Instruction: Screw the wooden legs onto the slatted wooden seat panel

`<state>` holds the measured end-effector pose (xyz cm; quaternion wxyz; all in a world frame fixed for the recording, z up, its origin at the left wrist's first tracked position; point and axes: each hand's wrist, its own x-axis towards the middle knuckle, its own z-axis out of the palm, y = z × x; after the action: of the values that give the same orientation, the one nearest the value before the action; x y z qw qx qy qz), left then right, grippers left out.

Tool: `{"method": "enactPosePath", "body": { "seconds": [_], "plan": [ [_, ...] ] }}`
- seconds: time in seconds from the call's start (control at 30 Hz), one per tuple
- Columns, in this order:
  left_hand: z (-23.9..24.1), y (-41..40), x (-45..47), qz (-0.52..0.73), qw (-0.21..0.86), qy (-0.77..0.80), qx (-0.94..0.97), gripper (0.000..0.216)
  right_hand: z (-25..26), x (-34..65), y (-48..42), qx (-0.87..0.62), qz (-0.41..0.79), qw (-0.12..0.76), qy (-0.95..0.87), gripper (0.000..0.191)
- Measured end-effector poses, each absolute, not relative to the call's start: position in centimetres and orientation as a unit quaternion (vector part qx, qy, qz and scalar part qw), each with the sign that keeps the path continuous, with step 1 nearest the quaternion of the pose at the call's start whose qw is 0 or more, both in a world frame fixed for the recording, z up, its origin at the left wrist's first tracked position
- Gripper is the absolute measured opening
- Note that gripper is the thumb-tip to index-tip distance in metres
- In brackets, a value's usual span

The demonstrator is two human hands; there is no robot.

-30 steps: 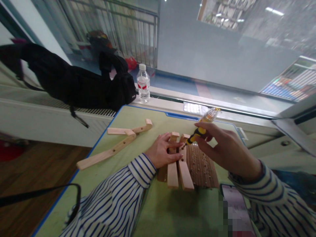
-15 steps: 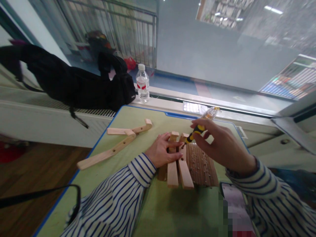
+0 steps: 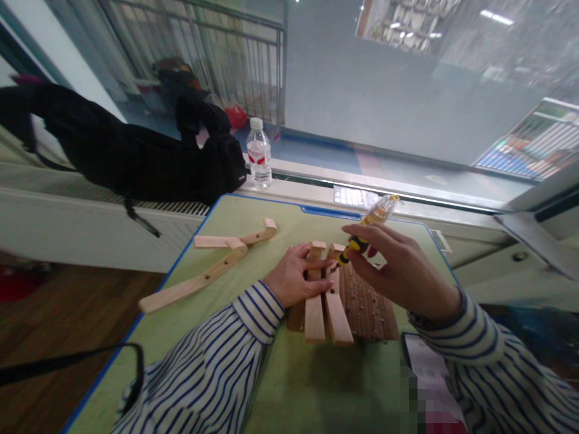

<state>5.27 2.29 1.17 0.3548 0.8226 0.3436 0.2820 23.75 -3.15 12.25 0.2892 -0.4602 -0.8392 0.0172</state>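
My left hand (image 3: 293,278) reaches over a pale wooden hook (image 3: 315,320), its thumb and fingers gripping a second wooden hook (image 3: 339,322) beside it. Both hooks lie side by side on a brown wood-grain board (image 3: 371,310) dotted with small screws. Closed around a screwdriver (image 3: 382,210) with a black-and-yellow grip and a clear handle end, my right hand (image 3: 402,265) tilts it down to the left. Its tip meets the right hook between my left fingers, at what looks like a screw; the exact contact is too small to tell.
Two more wooden hooks with dark holes, one nearer (image 3: 181,292) and one farther (image 3: 210,242), lie at the left of the green table (image 3: 284,386). On the ledge beyond stand a water bottle (image 3: 259,157) and a black bag (image 3: 149,160). A phone-like object (image 3: 425,355) lies by my right sleeve.
The right hand and screwdriver have shifted slightly, with the grip turned a little in the fingers. My left hand and the hooks keep their places; the whole view drifts slightly left.
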Motion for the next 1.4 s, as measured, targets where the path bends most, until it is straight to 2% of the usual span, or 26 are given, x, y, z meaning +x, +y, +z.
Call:
{"method": "enactPosePath", "body": {
  "seconds": [0.43, 1.4],
  "plan": [
    [1.1, 2.3, 5.4, 0.285, 0.356, 0.341, 0.822, 0.041, 11.6, 24.2, -3.3, -0.455, 0.042, 0.3, -0.837, 0.029],
    [0.9, 2.3, 5.4, 0.296, 0.37, 0.325, 0.818, 0.041, 10.5, 24.5, -2.5, -0.48, 0.017, 0.311, -0.82, 0.028]
  ]
}}
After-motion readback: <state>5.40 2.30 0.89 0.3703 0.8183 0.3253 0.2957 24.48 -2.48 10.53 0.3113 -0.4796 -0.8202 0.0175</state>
